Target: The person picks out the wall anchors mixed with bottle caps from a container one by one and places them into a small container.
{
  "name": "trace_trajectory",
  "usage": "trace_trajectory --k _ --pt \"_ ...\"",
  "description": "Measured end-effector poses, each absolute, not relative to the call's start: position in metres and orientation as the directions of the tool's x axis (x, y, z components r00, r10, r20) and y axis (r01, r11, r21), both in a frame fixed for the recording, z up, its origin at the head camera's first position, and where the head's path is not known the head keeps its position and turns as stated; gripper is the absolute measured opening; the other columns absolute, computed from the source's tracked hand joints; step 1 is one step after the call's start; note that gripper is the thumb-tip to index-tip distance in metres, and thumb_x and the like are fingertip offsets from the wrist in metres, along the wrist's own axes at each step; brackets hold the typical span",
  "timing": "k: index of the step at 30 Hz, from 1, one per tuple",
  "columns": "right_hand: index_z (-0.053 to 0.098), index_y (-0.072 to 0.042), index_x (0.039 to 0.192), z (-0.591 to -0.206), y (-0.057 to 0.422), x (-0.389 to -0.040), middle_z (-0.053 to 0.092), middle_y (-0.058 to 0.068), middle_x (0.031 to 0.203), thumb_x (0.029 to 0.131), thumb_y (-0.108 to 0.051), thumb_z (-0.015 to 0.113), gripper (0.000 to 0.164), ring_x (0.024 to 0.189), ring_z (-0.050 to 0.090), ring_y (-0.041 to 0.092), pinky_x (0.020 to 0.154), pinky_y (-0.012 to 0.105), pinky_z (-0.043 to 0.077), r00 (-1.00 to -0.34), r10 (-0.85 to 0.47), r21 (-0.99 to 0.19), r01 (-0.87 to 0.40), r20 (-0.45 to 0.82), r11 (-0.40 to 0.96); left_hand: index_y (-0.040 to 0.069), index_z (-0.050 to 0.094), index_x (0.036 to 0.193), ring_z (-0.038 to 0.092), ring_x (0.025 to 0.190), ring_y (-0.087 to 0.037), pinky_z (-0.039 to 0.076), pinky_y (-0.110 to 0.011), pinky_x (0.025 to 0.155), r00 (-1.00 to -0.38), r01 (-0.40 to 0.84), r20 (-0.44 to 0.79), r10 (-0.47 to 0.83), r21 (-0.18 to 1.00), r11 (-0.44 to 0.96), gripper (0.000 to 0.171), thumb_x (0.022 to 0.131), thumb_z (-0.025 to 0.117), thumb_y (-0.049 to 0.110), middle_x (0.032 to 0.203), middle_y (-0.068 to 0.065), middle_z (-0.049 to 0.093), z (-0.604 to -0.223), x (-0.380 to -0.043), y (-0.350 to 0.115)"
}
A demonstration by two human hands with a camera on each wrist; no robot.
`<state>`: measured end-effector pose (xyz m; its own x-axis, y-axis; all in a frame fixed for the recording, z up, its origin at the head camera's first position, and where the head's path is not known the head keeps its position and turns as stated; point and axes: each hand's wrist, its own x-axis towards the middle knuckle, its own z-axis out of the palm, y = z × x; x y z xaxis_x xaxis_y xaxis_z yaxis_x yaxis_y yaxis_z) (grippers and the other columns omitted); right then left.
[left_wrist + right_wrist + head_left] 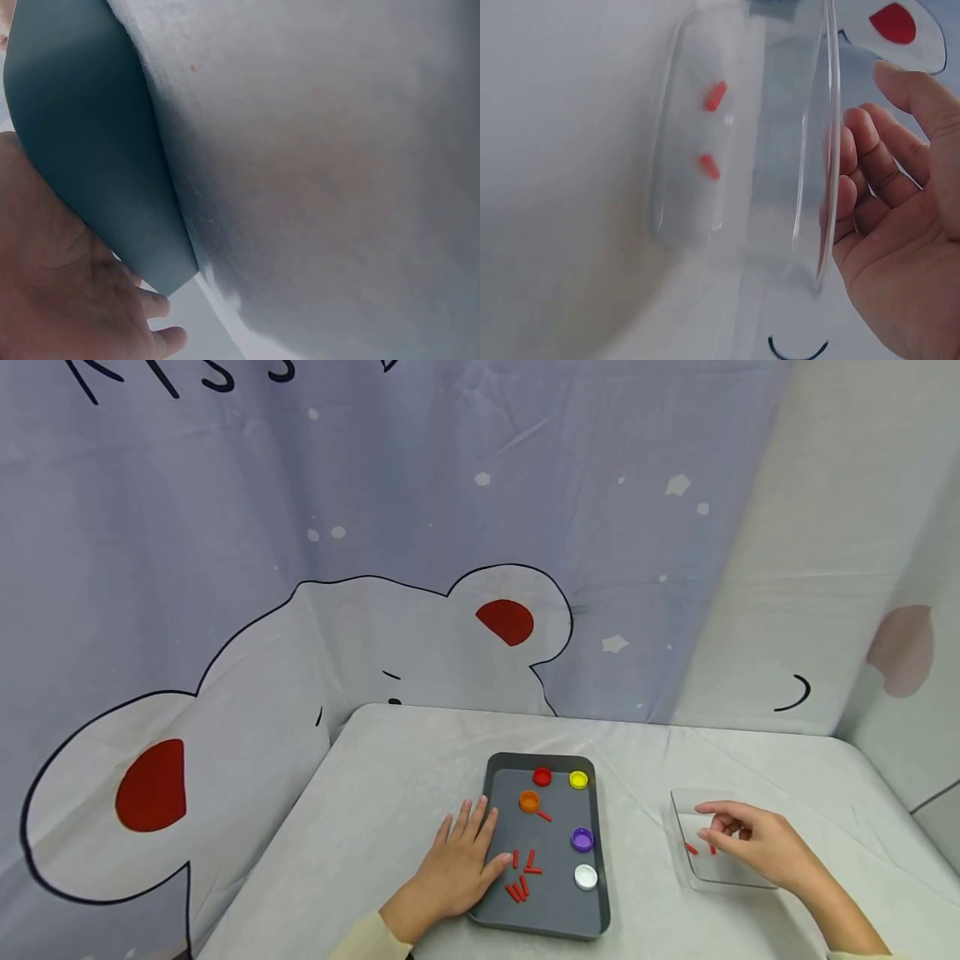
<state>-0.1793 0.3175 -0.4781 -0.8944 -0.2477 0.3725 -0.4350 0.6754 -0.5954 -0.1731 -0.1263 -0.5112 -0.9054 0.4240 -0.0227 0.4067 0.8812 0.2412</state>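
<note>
My left hand (462,868) rests on the left rim of a grey tray (555,910), fingers straight; in the left wrist view the hand (60,277) lies against the tray's outer wall (97,150). Inside the tray are several small red sticks (533,871), one of them beside an orange ring-like cup (529,802). Over a clear plastic box (731,884) hovers my right hand (761,843), thumb and forefinger apart, other fingers curled, nothing seen between them. Two red sticks (715,97) show in the box in the right wrist view.
Small round cups also stand in the tray: red (542,777), yellow (578,780), purple (582,840) and white (586,877). A white cloth (405,777) covers the table. Behind it hangs a printed curtain (420,510).
</note>
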Motion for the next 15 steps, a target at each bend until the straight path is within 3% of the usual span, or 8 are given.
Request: trace_trajectory --k 8,15 --pt "0.074 -0.009 0.110 -0.468 0.277 -0.189 0.061 -0.018 0.074 0.087 -0.012 0.080 0.024 0.060 0.053 0.003 0.056 0.021 0.045 -0.872 -0.342 -0.625 -0.489 0.349 0.608 0.009 0.027 0.161 0.012 0.156 -0.036 0.016 -0.060 0.121 -0.907 0.401 -0.029 0.420 0.244 0.883 0.072 0.107 0.033 0.056 0.170 -0.012 0.013 -0.510 -0.174 -0.127" --pt "0.075 -0.010 0.109 -0.466 0.238 -0.198 0.062 -0.018 0.079 0.088 -0.015 0.080 0.022 0.069 0.052 -0.001 0.059 0.021 0.045 -0.831 -0.442 -0.625 -0.549 0.337 0.556 0.009 0.028 0.161 0.013 0.155 -0.037 0.017 -0.060 0.121 -0.905 0.408 -0.024 0.425 0.239 0.881 0.071 0.107 0.033 0.055 0.170 -0.013 0.013 -0.511 -0.174 -0.127"
